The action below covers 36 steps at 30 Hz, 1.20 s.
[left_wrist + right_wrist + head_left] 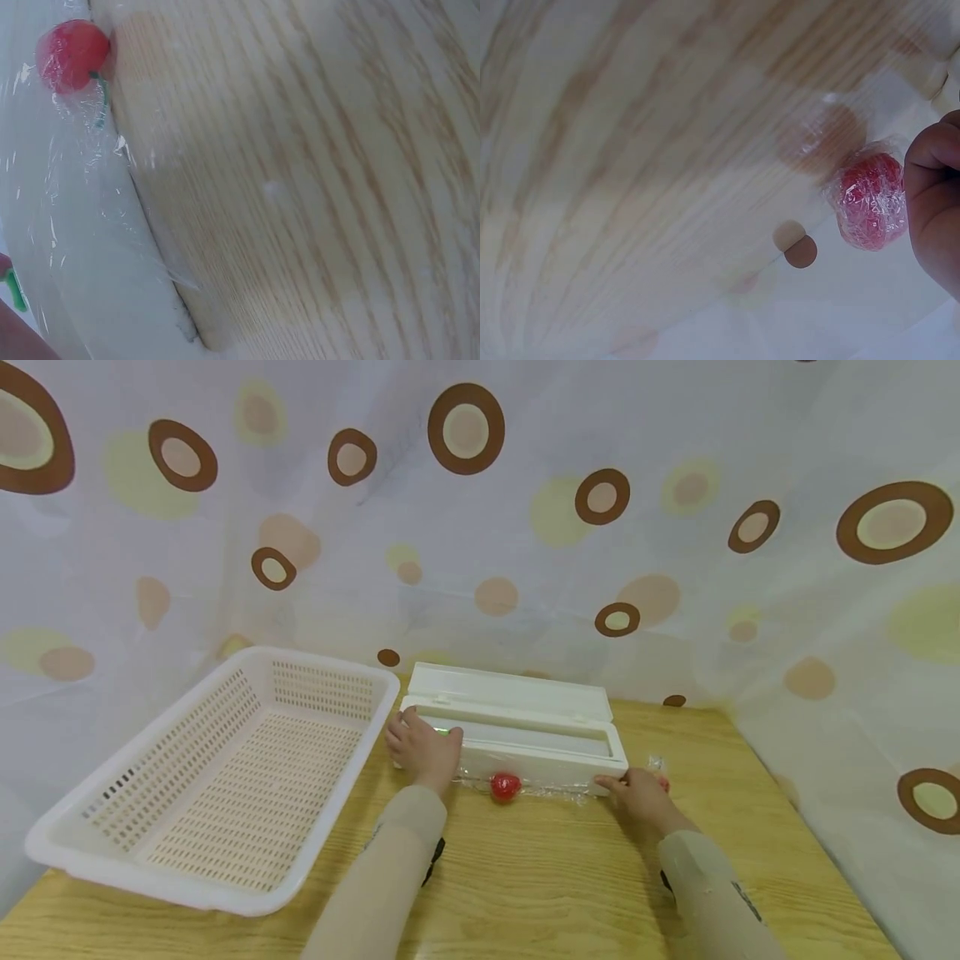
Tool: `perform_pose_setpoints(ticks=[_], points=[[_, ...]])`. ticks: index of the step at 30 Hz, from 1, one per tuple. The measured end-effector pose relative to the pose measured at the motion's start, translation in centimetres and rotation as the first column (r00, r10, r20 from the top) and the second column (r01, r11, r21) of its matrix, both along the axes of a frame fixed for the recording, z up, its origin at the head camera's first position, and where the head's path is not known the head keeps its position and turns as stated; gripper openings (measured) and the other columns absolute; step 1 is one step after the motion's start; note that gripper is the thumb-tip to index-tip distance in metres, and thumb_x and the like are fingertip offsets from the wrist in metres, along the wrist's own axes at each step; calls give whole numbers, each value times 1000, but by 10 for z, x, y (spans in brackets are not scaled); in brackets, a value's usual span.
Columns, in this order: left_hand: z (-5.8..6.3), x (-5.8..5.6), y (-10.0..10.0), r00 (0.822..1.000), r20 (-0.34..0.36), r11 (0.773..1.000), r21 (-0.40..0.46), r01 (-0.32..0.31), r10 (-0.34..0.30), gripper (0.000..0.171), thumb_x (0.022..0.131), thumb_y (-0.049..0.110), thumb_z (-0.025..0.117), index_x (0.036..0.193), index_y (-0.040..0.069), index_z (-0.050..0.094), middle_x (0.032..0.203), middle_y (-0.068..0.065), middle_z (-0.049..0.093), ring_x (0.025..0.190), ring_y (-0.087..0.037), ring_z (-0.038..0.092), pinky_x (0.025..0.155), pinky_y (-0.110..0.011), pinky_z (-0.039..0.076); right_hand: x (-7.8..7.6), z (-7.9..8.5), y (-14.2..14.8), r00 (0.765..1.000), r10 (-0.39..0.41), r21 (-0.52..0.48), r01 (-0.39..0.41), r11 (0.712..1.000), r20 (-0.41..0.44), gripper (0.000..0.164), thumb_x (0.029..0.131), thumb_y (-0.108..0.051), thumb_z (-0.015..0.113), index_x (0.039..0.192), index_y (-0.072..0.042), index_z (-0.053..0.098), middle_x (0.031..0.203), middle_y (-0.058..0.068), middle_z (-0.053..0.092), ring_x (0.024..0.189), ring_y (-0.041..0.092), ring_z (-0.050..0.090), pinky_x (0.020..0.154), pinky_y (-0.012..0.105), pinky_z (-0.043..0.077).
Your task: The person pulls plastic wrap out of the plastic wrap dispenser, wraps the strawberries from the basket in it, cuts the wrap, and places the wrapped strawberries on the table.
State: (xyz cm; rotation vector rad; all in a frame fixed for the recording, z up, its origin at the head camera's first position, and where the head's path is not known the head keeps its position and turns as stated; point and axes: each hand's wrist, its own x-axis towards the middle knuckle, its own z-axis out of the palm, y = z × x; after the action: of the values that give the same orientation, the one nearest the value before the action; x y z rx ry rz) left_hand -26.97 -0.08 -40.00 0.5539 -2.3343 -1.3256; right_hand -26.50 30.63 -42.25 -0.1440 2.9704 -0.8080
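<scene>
A white cling film dispenser [525,760] lies on the table with its lid [510,689] raised. My left hand [426,747] grips its left end, beside a small green piece [442,731], also seen near a fingertip in the left wrist view. My right hand [643,797] holds the front right corner, fingers curled in the right wrist view. Clear film hangs along the dispenser's front. Against that film sits a red round fruit [506,787] with a green stem [103,97]. Beyond my right hand is another red round fruit [871,199], wrapped in crinkled film.
A large white slotted plastic basket [330,827] stands on the left, close to my left hand. Wood-grain tabletop [525,877] extends in front of the dispenser. A sheet with brown and yellow circles [450,527] hangs behind and along the right side.
</scene>
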Motion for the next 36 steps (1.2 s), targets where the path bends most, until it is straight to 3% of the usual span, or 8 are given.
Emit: perform_pose_setpoints(ticks=[4, 10, 16, 19, 27, 32, 36], points=[[3, 0, -2, 999, 20, 997, 67, -35, 33, 67, 78, 24, 66, 134, 0, 39, 136, -25, 38, 127, -39, 30, 109, -55, 26, 1, 1, 1, 1000, 2, -4, -2, 1000, -8, 47, 90, -47, 51, 62, -9, 48, 47, -7, 31, 44, 7, 27, 45, 24, 30], [6, 2, -3, 997, -14, 989, 126, -71, 73, 53, 84, 12, 56, 133, 1, 40, 132, -25, 41, 125, -39, 34, 109, -55, 27, 2, 1, 0, 1000, -6, -7, 6, 1000, -29, 47, 91, -44, 52, 64, -5, 52, 49, -6, 31, 45, 8, 29, 46, 24, 31], [0, 2, -1, 992, -30, 982, 145, -119, 124, 44, 84, 5, 50, 128, -1, 44, 129, -27, 43, 122, -40, 36, 108, -54, 28, 5, -6, 0, 999, -14, -5, 14, 1000, -42, 49, 89, -42, 55, 88, 6, 65, 65, 3, 50, 63, 16, 48, 60, 30, 42], [-1, 1, 0, 990, -40, 980, 151, -131, 139, 41, 85, 2, 48, 126, 0, 44, 128, -26, 44, 121, -40, 37, 109, -54, 28, 5, -6, 0, 999, -27, -10, 27, 1000, -27, 51, 89, -44, 54, 93, 5, 64, 67, 3, 50, 64, 17, 48, 61, 30, 42], [2, -4, -1, 974, -30, 958, 191, -213, 223, 42, 83, -3, 47, 125, 1, 47, 123, -28, 48, 118, -42, 42, 105, -53, 34, 3, -4, -1, 999, -21, 16, 22, 1000, -43, 49, 89, -47, 52, 65, -5, 53, 55, -3, 35, 51, 12, 36, 51, 27, 35], [-3, -6, -2, 962, -61, 939, 245, -243, 265, 37, 86, -6, 45, 122, 1, 49, 122, -29, 50, 115, -43, 44, 100, -52, 38, 4, -6, 0, 999, -27, 25, 28, 999, -45, 47, 89, -45, 53, 66, -5, 54, 56, -1, 39, 53, 14, 41, 53, 27, 37], [-4, -7, -3, 966, -93, 946, 245, -214, 243, 36, 87, -7, 45, 121, 0, 49, 124, -28, 50, 118, -42, 43, 102, -51, 37, 4, -4, -1, 998, -41, -3, 41, 999, -49, 47, 89, -45, 54, 74, -1, 60, 59, -1, 41, 57, 15, 43, 55, 28, 38]])
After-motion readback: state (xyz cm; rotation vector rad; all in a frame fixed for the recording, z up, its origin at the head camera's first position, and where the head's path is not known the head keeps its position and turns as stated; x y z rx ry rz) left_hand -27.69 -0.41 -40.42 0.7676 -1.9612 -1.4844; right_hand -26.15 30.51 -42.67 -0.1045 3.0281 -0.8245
